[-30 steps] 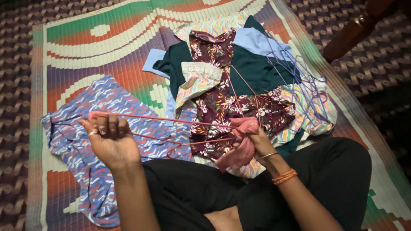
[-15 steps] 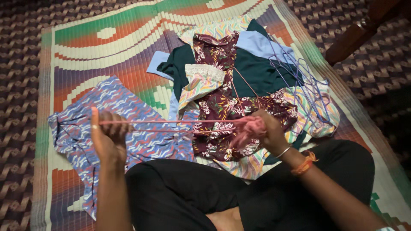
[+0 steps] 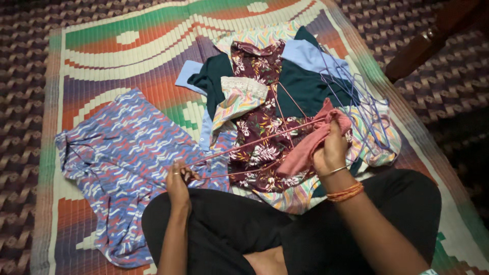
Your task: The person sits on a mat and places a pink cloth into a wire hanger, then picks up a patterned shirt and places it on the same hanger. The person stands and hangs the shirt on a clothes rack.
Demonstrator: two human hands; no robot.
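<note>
My left hand [image 3: 178, 184] pinches one pink hanger [image 3: 244, 153]; my right hand [image 3: 330, 150] squeezes one pink cloth [image 3: 310, 145]. The hanger's hook is hidden.

A striped woven mat [image 3: 127, 56] in green, orange, purple and cream lies on a dark patterned floor [image 3: 20, 51]. On it lie a blue zigzag-print garment [image 3: 122, 158] and a heap of clothes [image 3: 285, 86] topped with wire hangers [image 3: 356, 97].

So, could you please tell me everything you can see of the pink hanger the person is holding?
The pink hanger is a thin wire-like frame, tilted, running from low on the left up to the right above the maroon floral garment. The left hand pinches its lower end; the right hand grips the upper end, where a pink cloth is bunched over it and hangs down. Its hook cannot be made out.
</note>
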